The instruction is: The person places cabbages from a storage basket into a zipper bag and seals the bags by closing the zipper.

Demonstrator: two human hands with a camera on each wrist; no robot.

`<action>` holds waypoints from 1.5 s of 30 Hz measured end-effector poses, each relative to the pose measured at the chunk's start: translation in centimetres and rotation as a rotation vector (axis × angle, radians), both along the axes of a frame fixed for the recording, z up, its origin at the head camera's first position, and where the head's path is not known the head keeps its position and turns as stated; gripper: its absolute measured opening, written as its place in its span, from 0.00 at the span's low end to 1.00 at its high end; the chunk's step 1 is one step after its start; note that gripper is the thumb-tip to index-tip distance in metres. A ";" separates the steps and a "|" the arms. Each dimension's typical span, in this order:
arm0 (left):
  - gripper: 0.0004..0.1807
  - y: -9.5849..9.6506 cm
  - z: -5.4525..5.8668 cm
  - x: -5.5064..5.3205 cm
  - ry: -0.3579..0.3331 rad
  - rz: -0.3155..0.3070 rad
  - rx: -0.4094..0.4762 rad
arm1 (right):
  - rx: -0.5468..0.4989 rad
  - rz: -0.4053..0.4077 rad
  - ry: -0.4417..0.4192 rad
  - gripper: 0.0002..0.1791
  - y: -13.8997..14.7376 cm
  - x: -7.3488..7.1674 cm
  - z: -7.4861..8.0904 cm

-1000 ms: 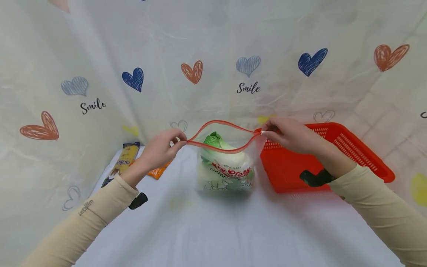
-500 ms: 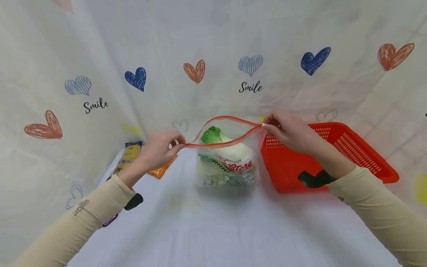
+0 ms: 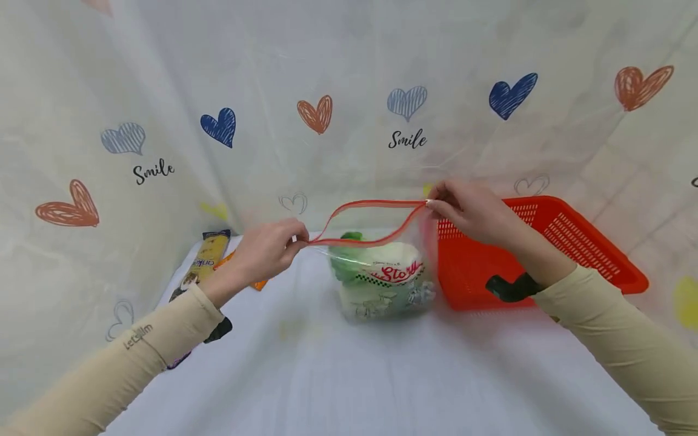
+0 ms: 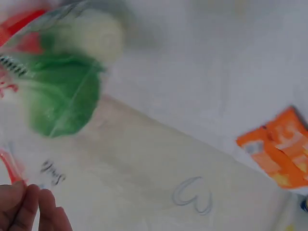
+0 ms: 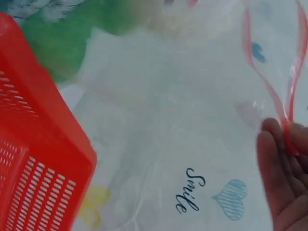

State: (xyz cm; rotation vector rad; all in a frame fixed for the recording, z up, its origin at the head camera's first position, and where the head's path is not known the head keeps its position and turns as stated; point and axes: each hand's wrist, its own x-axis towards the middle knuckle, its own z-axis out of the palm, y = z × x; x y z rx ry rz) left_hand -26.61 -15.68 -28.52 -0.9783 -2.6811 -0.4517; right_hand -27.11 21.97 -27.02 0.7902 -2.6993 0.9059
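A clear zip bag [image 3: 384,293] with a red-edged mouth hangs between both hands in the head view, its mouth parted. Inside lies a leafy cabbage [image 3: 345,266], green at the left and pale toward the right; printed red lettering covers part of it. At the bag's left corner, my left hand [image 3: 267,251] pinches the red strip between thumb and fingers. My right hand [image 3: 474,215] pinches the opposite corner, a little higher. The right wrist view shows the red zip strip [image 5: 289,96] running into the fingers of that hand.
A red perforated basket [image 3: 491,284] stands to the right, behind the right forearm. On the left lie a yellow-and-dark packet [image 3: 209,251] and an orange packet [image 4: 279,149], partly behind the left arm. A heart-printed cloth [image 3: 349,60] hangs behind the white table [image 3: 349,381].
The bag with the cabbage has swung slightly to the right and lower, and its mouth has changed shape. Both hands keep their hold on the corners; the right one has risen a little.
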 end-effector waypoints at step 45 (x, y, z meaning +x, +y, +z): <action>0.09 -1.0 0.0 -1.9 -0.460 0.116 0.591 | -0.058 -0.147 -0.163 0.14 3.0 -0.6 -0.8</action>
